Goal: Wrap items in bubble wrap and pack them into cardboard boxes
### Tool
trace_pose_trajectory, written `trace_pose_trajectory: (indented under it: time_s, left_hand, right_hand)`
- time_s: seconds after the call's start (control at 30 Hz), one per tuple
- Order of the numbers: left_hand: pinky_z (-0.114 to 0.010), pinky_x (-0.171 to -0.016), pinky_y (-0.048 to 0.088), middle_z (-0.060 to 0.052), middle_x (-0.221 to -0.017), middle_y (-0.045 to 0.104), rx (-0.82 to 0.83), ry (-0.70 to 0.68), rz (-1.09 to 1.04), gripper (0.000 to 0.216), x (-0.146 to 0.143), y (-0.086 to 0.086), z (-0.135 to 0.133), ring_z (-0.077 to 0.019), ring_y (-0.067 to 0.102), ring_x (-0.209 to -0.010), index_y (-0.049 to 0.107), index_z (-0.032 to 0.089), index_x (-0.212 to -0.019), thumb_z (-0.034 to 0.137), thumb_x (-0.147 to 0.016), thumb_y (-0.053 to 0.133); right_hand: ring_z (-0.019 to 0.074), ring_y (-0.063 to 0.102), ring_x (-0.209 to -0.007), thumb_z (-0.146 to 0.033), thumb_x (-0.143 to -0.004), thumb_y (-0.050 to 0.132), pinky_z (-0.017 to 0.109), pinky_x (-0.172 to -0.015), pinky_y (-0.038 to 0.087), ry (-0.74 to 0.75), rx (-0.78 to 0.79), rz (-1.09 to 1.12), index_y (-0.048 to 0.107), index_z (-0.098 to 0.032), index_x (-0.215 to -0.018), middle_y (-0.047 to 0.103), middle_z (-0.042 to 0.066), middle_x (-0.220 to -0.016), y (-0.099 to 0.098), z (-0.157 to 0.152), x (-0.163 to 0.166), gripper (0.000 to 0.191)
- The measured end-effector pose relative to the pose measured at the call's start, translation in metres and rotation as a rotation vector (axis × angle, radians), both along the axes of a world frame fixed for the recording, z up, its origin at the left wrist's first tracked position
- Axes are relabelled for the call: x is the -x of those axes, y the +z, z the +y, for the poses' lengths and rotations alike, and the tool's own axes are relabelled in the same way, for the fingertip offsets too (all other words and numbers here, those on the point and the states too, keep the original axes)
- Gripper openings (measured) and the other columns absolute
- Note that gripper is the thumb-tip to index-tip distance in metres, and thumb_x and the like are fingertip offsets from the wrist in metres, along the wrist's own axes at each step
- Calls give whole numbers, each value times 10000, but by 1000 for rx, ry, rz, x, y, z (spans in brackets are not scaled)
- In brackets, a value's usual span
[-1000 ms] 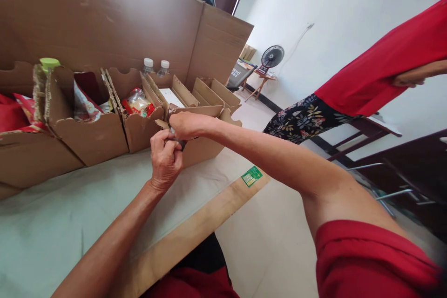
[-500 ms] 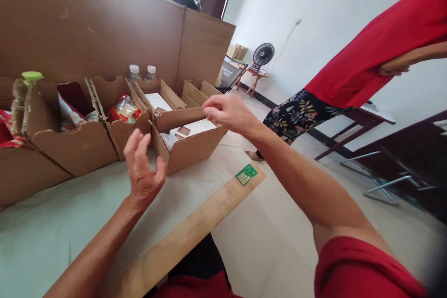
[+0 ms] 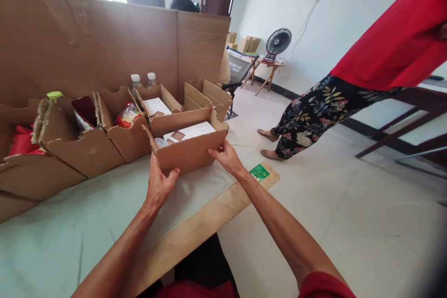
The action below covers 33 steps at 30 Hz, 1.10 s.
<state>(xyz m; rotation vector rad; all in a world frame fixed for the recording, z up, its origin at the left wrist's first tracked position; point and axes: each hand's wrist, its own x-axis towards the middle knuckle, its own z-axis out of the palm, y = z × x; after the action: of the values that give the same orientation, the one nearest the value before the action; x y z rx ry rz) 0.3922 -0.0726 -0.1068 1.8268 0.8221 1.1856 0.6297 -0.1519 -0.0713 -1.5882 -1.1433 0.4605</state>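
1. Cardboard box [image 3: 188,152] sits on the table [image 3: 52,237] between both hands, open top, white card with a brown square inside; it is the nearest box in the row.
2. Cardboard wall [image 3: 104,46] stands upright behind the boxes, well beyond the hands.
3. Table has a pale green top and a wooden front edge; a green sticker [image 3: 259,172] lies on that edge just right of the right hand.
4. Other person [image 3: 349,74] in a red top and flowered trousers stands on the floor far right of the hands, face out of view.
5. Row of open boxes [image 3: 87,144] runs left of the left hand, holding red packets and a wrapped snack pack [image 3: 127,115].
6. Left hand [image 3: 159,184] presses the box's lower left corner, thumb on the front face, fingers spread around the side, lightly gripping.
7. Right hand [image 3: 225,158] touches the box's lower right corner, fingers half curled against the front panel.
8. Two bottles [image 3: 141,80] with white caps stand behind the boxes, beyond the hands.
9. Green cap [image 3: 55,95] pokes up far left.
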Motion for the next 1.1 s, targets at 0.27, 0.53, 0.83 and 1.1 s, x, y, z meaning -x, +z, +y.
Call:
trace_pose_trajectory:
  time_s: [0.27,0.53,0.83,1.1]
  left_hand:
    - [-518,-1029,516,-107,-1079,688,167,262,152,534,137,16,-68,-329,658,-1099,631,167,-1180,545,-819,736]
    - [-504,-1124,479,-120,-1319,646,-92,104,-32,720,99,96,-47,-284,617,-1232,483,180,-1442,386,-798,732]
    - [-521,-1179,457,-114,-1346,666,-38,236,-210,666,168,122,-35,-293,623,-1284,535,209,-1397,405,-822,807]
    - [-545,-1118,493,-128,-1255,692,119,269,-116,663,160,97,-42,-317,655,-1199,557,186,-1378,443,-811,787]
  right_hand:
    - [257,696,-963,-489,-876,726,413,-860,584,142,-28,-110,659,-206,-1167,755,82,-1107,30,-49,105,411]
    - [285,686,-1047,-711,-845,716,478,-963,563,-36,-278,-89,637,-199,-1195,737,99,-1111,71,-50,96,625]
    - [282,690,-1108,-720,-851,707,478,-1011,576,301,-250,-11,624,-213,-1261,738,100,-1226,112,-5,161,658]
    - [270,696,-1034,-636,-827,770,443,-926,591,192,-205,26,621,-222,-1270,753,98,-1169,90,-6,159,625]
